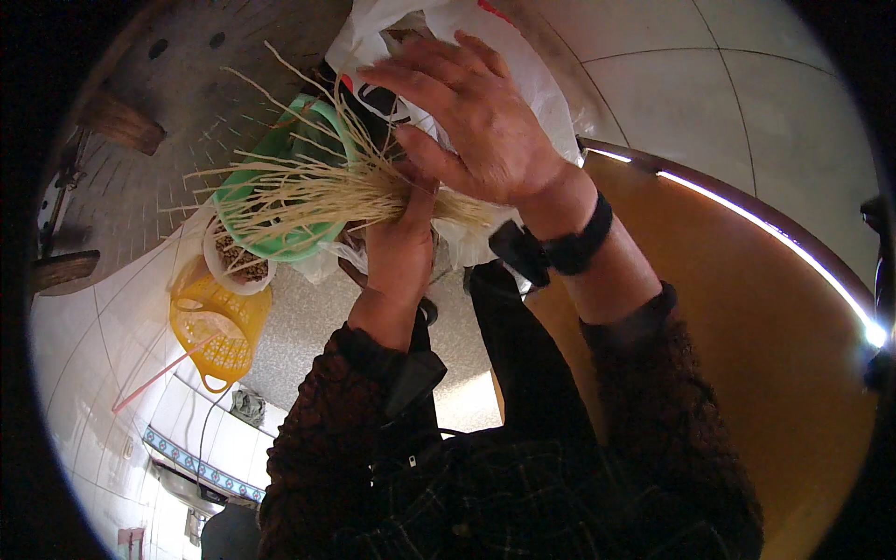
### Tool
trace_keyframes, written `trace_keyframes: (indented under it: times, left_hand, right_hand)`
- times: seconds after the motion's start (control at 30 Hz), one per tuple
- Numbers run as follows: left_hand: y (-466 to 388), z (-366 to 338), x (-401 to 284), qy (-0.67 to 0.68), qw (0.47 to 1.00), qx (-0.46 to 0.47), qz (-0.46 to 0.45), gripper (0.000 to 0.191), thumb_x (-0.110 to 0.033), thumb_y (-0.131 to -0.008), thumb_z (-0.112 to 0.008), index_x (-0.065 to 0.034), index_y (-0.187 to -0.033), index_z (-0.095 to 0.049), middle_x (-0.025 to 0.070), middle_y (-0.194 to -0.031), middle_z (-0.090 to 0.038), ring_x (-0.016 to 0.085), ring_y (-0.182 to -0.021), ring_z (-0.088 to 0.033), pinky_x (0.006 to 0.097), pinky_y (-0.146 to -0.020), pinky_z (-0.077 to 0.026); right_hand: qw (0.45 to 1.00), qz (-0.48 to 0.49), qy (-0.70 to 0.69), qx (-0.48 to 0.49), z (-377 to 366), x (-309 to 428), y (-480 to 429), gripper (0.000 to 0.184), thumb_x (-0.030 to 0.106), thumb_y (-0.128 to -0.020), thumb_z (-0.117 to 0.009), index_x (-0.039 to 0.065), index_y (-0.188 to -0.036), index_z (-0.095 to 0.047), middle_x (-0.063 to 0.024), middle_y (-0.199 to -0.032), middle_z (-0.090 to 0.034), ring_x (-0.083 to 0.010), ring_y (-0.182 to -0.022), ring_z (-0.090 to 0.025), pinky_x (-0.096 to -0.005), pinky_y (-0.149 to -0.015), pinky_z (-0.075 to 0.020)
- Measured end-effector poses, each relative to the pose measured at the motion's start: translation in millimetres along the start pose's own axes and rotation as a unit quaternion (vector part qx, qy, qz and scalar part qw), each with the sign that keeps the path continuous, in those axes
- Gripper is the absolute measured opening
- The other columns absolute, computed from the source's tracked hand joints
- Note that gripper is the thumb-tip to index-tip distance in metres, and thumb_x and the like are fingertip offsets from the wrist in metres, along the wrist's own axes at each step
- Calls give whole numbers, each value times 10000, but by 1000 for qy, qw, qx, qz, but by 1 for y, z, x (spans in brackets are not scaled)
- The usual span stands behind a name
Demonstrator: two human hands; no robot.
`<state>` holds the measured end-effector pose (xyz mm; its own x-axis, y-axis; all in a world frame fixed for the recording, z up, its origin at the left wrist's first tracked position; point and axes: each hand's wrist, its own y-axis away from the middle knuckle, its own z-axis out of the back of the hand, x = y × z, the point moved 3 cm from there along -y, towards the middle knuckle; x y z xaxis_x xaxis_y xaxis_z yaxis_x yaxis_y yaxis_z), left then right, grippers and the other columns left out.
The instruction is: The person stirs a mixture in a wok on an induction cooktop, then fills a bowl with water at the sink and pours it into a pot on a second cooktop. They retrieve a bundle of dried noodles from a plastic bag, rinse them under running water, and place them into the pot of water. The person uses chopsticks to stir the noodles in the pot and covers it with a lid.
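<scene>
My left hand (402, 259) grips a thick bundle of pale, thin stalks (315, 196), which fan out to the left over a green plastic basin (231, 189). Just above the bundle, my right hand (469, 112) is raised with its fingers apart, slightly blurred. It seems to hold nothing; whether its thumb touches the thin strands near it I cannot tell. Behind the right hand lies a white plastic bag (532, 77) with red and black print. The bundle's other end (465, 208) sticks out to the right of my left hand.
A white bowl of brown pellets (241, 262) stands beside the basin. Near it is a yellow perforated plastic basket (231, 315) with a pink stick (164, 371) across it. Wooden pieces (122, 122) jut in at the left. A brown panel (714, 336) stands at my right.
</scene>
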<state>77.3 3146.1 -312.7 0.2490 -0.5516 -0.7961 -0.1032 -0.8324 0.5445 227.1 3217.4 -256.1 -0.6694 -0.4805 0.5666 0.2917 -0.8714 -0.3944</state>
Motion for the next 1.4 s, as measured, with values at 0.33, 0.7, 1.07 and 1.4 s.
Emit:
trace_keyframes:
  times: [0.33,0.7,1.07,1.4]
  left_hand:
    - [-8,0,-1,122,992,13,-20,309,-39,-981,-573,-18,-1288,-563,66,-1242,-590,165,-1145,-552,312,-1010,-438]
    - [12,10,0,208,976,47,36,351,-181,-971,-652,-53,-1287,-568,41,-1191,-576,170,-1122,-548,324,-981,-449]
    - [1,26,-15,224,975,8,0,485,-343,-1051,-507,-14,-1406,-519,103,-1506,-464,222,-1384,-416,388,-1183,-292]
    - [13,50,-35,211,976,40,-46,447,-263,-1058,-466,16,-1407,-455,179,-1528,-445,332,-1453,-371,460,-1239,-240]
  right_hand:
    - [962,-193,-179,74,-18,40,69,531,312,-949,-643,73,-1407,-520,-177,-1176,-632,-386,-1015,-626,-449,-895,-510]
    - [967,-212,-122,68,-30,42,90,344,119,-885,-706,69,-1224,-676,-137,-1027,-642,-338,-885,-663,-401,-769,-557]
    - [960,-237,-146,-17,-4,34,105,378,139,-844,-728,70,-1213,-678,-164,-1168,-661,-344,-1071,-639,-419,-967,-497]
    - [926,-362,-94,-56,-2,1,140,542,-83,-703,-499,30,-1210,-653,-170,-1289,-638,-358,-1236,-562,-418,-1094,-418]
